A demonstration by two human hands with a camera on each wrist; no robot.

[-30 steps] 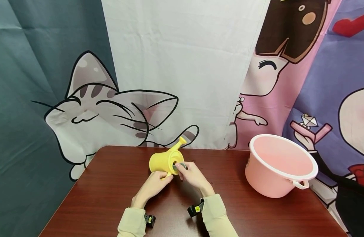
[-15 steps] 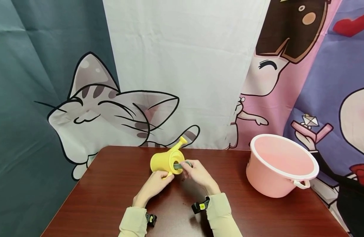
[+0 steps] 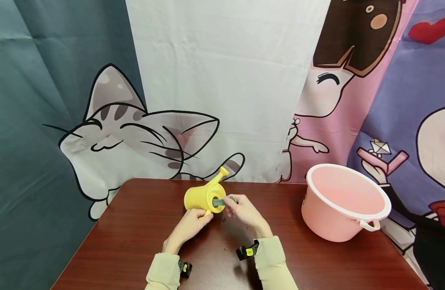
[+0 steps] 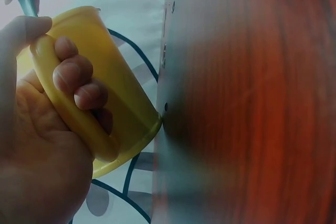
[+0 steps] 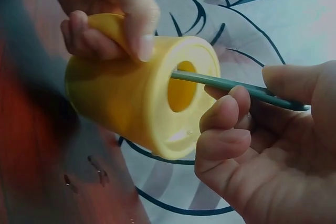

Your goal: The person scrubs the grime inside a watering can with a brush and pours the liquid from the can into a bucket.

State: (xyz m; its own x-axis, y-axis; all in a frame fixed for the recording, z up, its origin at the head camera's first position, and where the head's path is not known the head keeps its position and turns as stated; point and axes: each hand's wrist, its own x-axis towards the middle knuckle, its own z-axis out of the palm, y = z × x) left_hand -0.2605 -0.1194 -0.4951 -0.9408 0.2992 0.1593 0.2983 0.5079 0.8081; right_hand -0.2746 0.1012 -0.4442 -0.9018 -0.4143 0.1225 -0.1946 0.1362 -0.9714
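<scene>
A yellow toy watering can [image 3: 199,197] is tilted on its side over the table, spout up toward the back and round opening facing right. My left hand [image 3: 189,226] grips its handle [image 4: 73,103], fingers curled round it. From the right, my right hand [image 3: 245,215] pinches a slim grey-green tool [image 5: 241,88] between thumb and fingers. The tool's far end reaches into the can's opening [image 5: 181,95] and is hidden inside, so its kind cannot be told. In the left wrist view, part of the tool shows above the left thumb.
A pink basin [image 3: 331,217] with a white rim and side handle stands at the right of the brown wooden table [image 3: 135,233]. Small wet drops [image 5: 97,169] lie on the wood below the can. A printed cartoon curtain [image 3: 222,80] hangs behind the table.
My right hand has drawn slightly to the right with the green tool, so more of it shows outside the opening. The left hand and watering can have hardly moved.
</scene>
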